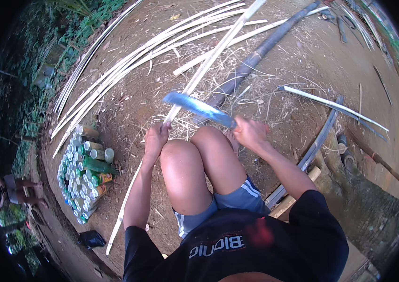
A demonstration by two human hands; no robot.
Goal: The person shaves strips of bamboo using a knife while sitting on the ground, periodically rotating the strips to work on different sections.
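Observation:
My left hand (156, 139) is closed around a long pale bamboo strip (203, 70), beside my left knee. The strip runs from the lower left, through my fist, up to the top of the view. In my right hand (251, 133), closed on its handle, is a machete (199, 107) with a broad shiny blade. The blade lies across the strip just beyond my left fist; whether its edge touches the wood I cannot tell. Most of the machete's handle is hidden by my fingers.
Several split bamboo strips (129, 60) lie on the ground at the far left. A dark bamboo pole (246, 69) crosses the shavings ahead. Stacked bottles (84, 174) stand left; a tree trunk (368, 207) is at the right. Another person (18, 188) is at the far left.

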